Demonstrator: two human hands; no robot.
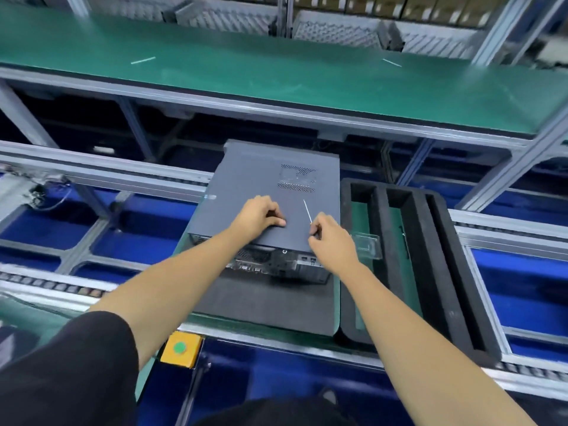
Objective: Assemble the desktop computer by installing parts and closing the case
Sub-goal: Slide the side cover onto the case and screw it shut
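Dark grey sheet-metal desktop case (270,198) lies flat on the black foam mat (264,302); cover panel on, rear ports facing the person. Left hand (258,215) curled, knuckles on the panel's near edge, holding nothing evident; right hand (330,238) curled at the near right corner, whether pinching anything I cannot tell. Judged heavy, rigid, smooth: grip by the edges.

— What colour is the computer case (261,192)?
— Dark grey, with a dotted vent grille (297,177) on its lid.
— And around it?
— A grey foam pad (270,302), a black foam tray (430,272) over green, a green conveyor belt (276,72), blue beneath the frame, and a yellow box with a green button (180,348).
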